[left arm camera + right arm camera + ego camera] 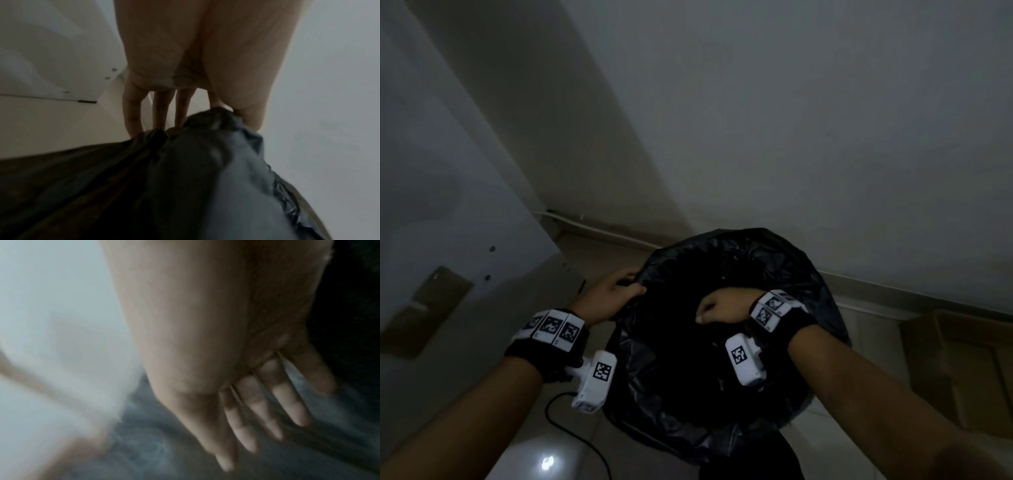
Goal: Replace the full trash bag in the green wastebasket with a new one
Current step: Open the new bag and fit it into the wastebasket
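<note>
A black trash bag is spread wide open over a round bin, with its plastic draped down the sides; the wastebasket itself is hidden under it. My left hand pinches the bag's rim at the left side. The left wrist view shows thumb and forefinger of that left hand nipping a fold of the bag, with the other fingers straight. My right hand reaches down inside the bag's mouth. In the blurred right wrist view its fingers are straight, lying against the bag plastic.
A white door panel with a brass plate stands close on the left. A black cable curls on the glossy floor below my left wrist. A cardboard box sits at the right by the wall. The room is dim.
</note>
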